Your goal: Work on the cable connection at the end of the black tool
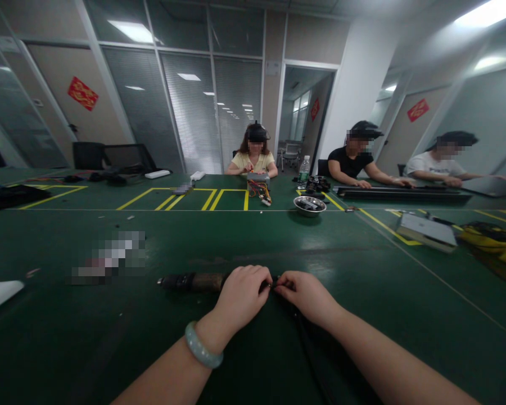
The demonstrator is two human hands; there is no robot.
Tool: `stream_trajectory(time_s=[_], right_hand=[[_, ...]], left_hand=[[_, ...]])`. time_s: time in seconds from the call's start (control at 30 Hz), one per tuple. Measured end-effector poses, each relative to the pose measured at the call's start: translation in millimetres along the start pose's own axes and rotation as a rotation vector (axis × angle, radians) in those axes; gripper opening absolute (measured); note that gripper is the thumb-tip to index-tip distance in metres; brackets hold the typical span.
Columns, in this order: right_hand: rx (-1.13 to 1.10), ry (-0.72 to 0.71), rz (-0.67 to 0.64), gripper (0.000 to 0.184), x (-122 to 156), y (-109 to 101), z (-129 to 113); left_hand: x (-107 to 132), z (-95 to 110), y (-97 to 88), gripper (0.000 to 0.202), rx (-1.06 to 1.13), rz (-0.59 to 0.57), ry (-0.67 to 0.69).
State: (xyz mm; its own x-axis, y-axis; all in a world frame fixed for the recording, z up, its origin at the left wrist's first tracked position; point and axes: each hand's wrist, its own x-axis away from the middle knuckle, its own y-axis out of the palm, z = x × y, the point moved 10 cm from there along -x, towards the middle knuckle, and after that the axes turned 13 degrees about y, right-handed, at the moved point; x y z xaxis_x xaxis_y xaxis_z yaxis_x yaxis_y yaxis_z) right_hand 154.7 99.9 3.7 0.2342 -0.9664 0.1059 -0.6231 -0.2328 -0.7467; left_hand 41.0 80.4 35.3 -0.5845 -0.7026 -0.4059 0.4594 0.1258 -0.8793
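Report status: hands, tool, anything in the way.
Left hand gripping dark cylindrical tool near its rear; right hand pinched at that end, by black cord. Tool sideways, tip left. Metal bowl beyond, apart from both hands.

Tool (208,282) on table (168,349) before me, my left hand (245,287) over its right end. My right hand (304,293) just beside left, at cable (308,350) running back toward me. Bowl (310,209) ahead, slightly right; bottle (304,171) behind bowl. Left of bottle, box (258,183), wires (259,191) on my side; person (253,160) behind box. Flat case (428,229) right of bowl, nearer me.
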Motion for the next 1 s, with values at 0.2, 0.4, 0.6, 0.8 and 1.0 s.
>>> stream_trajectory(time_s=[0.2, 0.4, 0.6, 0.8, 1.0], right_hand=[[-0.002, -0.02, 0.01, 0.013, 0.3, 0.4, -0.9], [-0.001, -0.022, 0.014, 0.013, -0.6, 0.8, -1.1], [0.005, -0.014, 0.014, 0.013, -0.7, -1.1, -2.7], [0.022, -0.017, 0.011, 0.015, 1.1, -1.8, -5.7], [0.004, -0.007, 0.004, 0.018, -0.3, 0.3, -3.2]], left_hand=[[-1.0, 4.1, -1.3, 0.011, -0.035, -0.014, 0.019], [-2.1, 7.2, 0.6, 0.012, -0.059, -0.033, 0.045], [-2.0, 6.9, 0.4, 0.013, -0.045, -0.021, 0.054], [-1.7, 5.6, 0.8, 0.012, -0.033, -0.015, 0.053], [-1.3, 4.7, 1.2, 0.011, -0.021, -0.013, 0.037]])
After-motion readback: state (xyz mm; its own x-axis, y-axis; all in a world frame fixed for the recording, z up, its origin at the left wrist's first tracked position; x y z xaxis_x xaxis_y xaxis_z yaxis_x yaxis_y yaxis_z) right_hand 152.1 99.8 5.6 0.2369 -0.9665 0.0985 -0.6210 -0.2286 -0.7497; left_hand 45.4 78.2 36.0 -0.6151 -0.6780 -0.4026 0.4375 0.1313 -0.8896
